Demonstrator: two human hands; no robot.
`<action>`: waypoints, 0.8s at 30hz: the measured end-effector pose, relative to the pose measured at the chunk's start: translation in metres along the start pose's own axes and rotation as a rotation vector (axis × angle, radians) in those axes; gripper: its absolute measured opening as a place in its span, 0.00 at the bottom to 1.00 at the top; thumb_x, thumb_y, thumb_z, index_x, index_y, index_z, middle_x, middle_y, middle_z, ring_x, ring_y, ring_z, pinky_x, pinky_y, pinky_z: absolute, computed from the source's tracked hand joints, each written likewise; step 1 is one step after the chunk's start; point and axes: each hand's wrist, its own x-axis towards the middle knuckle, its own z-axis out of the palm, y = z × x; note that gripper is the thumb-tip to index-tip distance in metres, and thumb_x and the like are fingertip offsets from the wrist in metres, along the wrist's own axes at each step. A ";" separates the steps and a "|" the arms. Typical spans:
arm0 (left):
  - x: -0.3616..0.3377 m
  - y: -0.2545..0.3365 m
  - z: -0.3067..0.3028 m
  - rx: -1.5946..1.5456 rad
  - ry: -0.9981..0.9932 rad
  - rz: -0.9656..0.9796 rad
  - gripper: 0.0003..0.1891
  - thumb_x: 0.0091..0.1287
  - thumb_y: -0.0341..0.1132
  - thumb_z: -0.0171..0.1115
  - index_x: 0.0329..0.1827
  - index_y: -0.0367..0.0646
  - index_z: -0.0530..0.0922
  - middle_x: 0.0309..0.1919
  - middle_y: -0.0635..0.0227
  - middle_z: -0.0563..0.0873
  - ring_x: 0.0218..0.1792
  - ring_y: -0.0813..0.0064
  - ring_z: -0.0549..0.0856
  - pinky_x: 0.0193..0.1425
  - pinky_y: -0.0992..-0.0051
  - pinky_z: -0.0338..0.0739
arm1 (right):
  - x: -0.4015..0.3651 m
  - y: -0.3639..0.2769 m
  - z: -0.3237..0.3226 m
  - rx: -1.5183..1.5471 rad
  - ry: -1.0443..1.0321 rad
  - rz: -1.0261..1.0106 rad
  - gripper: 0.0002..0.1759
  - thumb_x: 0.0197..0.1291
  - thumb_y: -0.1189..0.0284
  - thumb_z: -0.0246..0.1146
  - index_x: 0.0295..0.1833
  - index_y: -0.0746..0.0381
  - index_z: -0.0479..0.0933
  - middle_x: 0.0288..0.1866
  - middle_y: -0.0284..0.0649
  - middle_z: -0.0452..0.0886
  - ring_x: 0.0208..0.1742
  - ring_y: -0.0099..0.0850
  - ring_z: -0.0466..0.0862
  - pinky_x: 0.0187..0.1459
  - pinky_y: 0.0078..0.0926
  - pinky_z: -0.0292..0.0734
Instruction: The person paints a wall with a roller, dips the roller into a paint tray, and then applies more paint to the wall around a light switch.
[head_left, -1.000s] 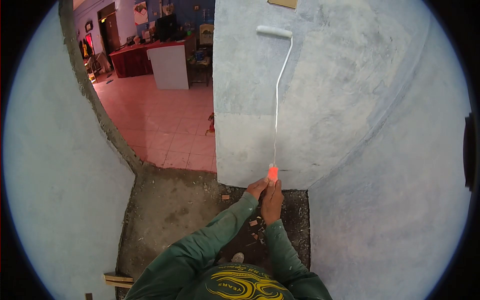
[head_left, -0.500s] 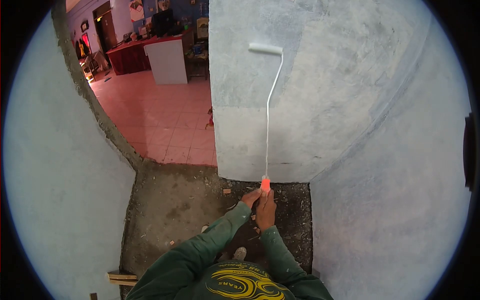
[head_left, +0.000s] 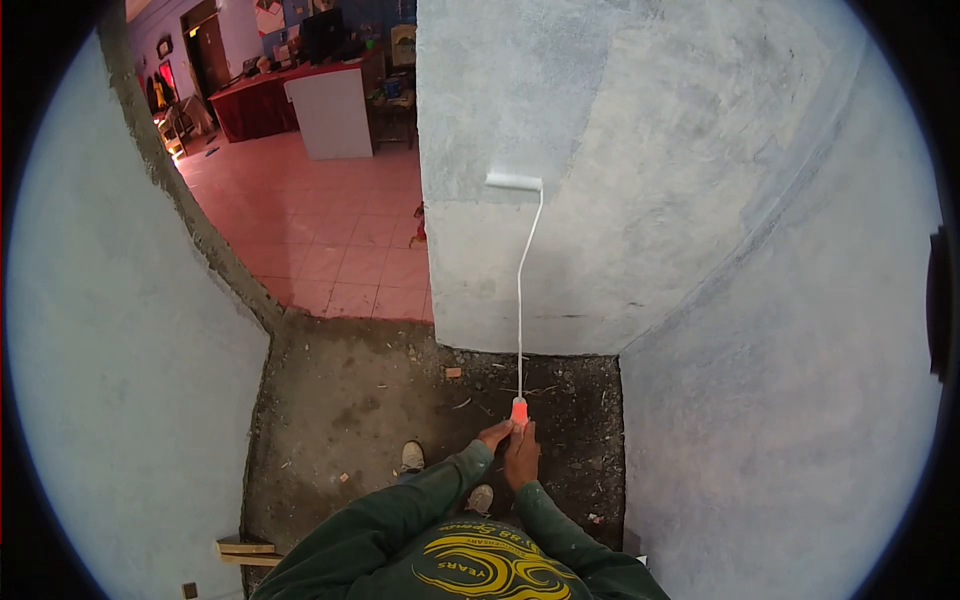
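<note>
Left hand (head_left: 495,434), right hand (head_left: 521,460) closed round paint roller handle (head_left: 519,410); wall (head_left: 650,210) blocks 12 o'clock, desk (head_left: 255,108) at 11, wood strips (head_left: 250,560) at 7

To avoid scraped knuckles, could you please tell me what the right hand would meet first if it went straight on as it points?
Beyond the orange handle in its grip, the right hand would probably meet the lower part of the grey wall ahead, though depth is hard to judge.
</note>
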 end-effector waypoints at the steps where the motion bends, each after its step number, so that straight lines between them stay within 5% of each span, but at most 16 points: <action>1: -0.004 -0.003 0.000 0.014 -0.026 -0.012 0.21 0.71 0.42 0.49 0.60 0.36 0.71 0.54 0.67 0.77 0.55 0.77 0.74 0.63 0.75 0.65 | -0.005 0.005 -0.001 0.037 0.037 -0.059 0.18 0.68 0.61 0.44 0.49 0.66 0.64 0.30 0.55 0.75 0.32 0.50 0.77 0.31 0.41 0.69; 2: -0.009 -0.006 0.000 0.029 -0.049 -0.024 0.21 0.71 0.43 0.48 0.60 0.36 0.71 0.54 0.67 0.77 0.54 0.77 0.74 0.63 0.75 0.65 | -0.008 0.009 -0.001 0.074 0.071 -0.118 0.16 0.68 0.61 0.45 0.42 0.65 0.65 0.23 0.47 0.74 0.24 0.39 0.77 0.26 0.34 0.67; 3: -0.007 -0.022 -0.007 0.028 -0.047 -0.021 0.21 0.71 0.43 0.48 0.60 0.36 0.71 0.54 0.67 0.77 0.54 0.77 0.74 0.63 0.75 0.65 | -0.012 0.009 -0.003 0.074 0.069 -0.121 0.16 0.68 0.61 0.45 0.42 0.65 0.65 0.23 0.47 0.74 0.24 0.39 0.77 0.26 0.34 0.67; 5: 0.003 -0.061 -0.025 -0.053 -0.145 0.022 0.22 0.72 0.43 0.45 0.60 0.36 0.70 0.55 0.66 0.76 0.55 0.77 0.74 0.62 0.75 0.65 | -0.022 0.009 -0.009 0.094 -0.081 0.018 0.20 0.67 0.60 0.44 0.49 0.67 0.65 0.32 0.60 0.75 0.35 0.58 0.77 0.35 0.48 0.69; 15: -0.016 -0.004 -0.014 0.061 0.021 -0.031 0.21 0.71 0.43 0.49 0.59 0.37 0.71 0.53 0.68 0.78 0.53 0.78 0.75 0.59 0.79 0.68 | -0.009 0.029 0.020 0.027 -0.080 0.013 0.20 0.67 0.59 0.44 0.49 0.66 0.65 0.39 0.60 0.73 0.45 0.59 0.68 0.46 0.49 0.61; 24: -0.001 0.010 -0.014 -0.018 -0.037 0.017 0.20 0.70 0.43 0.51 0.58 0.37 0.72 0.50 0.69 0.79 0.53 0.79 0.76 0.60 0.78 0.68 | 0.003 -0.014 0.012 0.083 0.011 -0.056 0.19 0.68 0.59 0.45 0.45 0.67 0.65 0.29 0.56 0.77 0.30 0.53 0.79 0.29 0.45 0.68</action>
